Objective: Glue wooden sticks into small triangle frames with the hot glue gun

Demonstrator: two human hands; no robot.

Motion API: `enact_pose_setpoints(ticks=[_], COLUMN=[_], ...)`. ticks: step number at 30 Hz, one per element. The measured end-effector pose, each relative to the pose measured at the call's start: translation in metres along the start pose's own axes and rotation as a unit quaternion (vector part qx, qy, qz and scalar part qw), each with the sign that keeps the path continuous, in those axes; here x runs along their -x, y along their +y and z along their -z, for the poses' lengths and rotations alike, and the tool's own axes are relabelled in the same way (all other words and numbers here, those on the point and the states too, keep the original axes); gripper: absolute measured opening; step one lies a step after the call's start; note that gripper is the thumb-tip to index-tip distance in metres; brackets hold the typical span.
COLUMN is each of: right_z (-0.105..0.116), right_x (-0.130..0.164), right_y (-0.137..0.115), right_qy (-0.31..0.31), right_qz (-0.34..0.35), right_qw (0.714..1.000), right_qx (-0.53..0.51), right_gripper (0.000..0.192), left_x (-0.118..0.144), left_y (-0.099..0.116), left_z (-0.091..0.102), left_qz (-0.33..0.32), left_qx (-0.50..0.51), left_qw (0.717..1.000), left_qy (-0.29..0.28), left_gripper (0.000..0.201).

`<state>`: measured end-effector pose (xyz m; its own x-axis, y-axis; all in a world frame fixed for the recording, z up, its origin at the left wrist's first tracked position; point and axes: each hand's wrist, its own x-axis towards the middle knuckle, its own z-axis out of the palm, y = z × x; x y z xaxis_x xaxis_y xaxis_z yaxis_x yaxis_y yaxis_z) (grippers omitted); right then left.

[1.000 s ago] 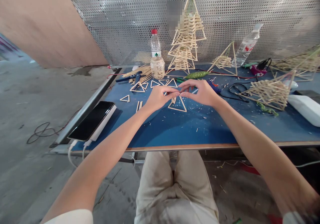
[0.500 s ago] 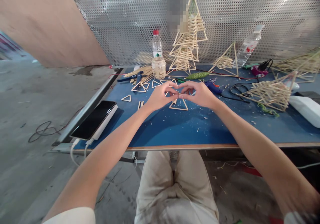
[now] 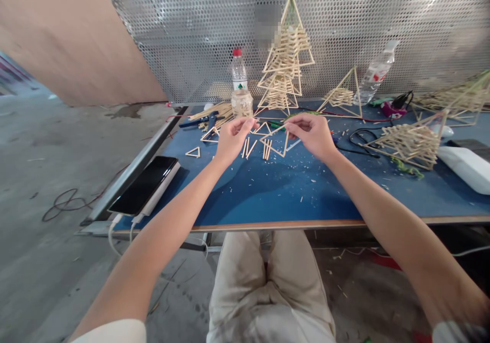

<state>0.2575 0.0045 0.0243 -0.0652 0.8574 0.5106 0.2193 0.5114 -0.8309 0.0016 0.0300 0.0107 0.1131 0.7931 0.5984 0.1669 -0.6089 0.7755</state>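
Note:
My right hand (image 3: 313, 132) pinches one corner of a small triangle of thin wooden sticks (image 3: 286, 144), which hangs tilted over the blue table. To its left, my left hand (image 3: 233, 141) is apart from the triangle, thumb and fingertips pressed together; whatever they hold, if anything, is too small to make out. Several short loose sticks (image 3: 267, 150) lie on the table between the hands. More stick triangles lie around, one small triangle (image 3: 193, 152) at the left and others partly behind my left hand.
At the back stand a tall stick tree (image 3: 285, 67), a red-capped bottle (image 3: 239, 72), a jar (image 3: 242, 103) and a tilted clear bottle (image 3: 377, 72). Blue-handled pliers (image 3: 199, 122) lie beside long sticks. A phone (image 3: 145, 185) rests at the left edge, a stick pyramid (image 3: 411, 141) at right.
My hands, previously together at the middle, have moved apart. The triangle has risen off the table in my right hand, and the loose sticks beneath have come into view.

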Motion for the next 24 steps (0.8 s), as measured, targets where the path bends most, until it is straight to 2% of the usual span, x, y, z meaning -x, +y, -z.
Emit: enact_pose_setpoints(ticks=[4,7,12,19,24], right_z=[0.001,0.001,0.001,0.002,0.003], right_x=[-0.003,-0.003,-0.003,-0.003,-0.003], right_y=[0.005,0.007,0.007,0.005,0.008], right_qy=[0.044,0.055,0.056,0.043,0.032], right_qz=[-0.013,-0.007,0.003,0.008,0.015], right_qw=[0.998,0.996,0.997,0.998,0.998], right_qx=[-0.045,-0.069,-0.061,-0.044,-0.05], right_gripper=[0.018,0.015,0.011,0.017,0.011], left_x=[-0.003,-0.003,-0.002,-0.001,-0.002], left_y=[-0.008,-0.011,-0.013,-0.014,-0.015], left_z=[0.003,0.004,0.004,0.003,0.003], left_qz=[0.022,0.036,0.047,0.055,0.064], left_qx=[0.032,0.045,0.062,0.076,0.087], left_qw=[0.999,0.998,0.996,0.995,0.993], left_qy=[0.006,-0.012,-0.046,-0.046,-0.053], left_gripper=[0.044,0.042,0.04,0.038,0.042])
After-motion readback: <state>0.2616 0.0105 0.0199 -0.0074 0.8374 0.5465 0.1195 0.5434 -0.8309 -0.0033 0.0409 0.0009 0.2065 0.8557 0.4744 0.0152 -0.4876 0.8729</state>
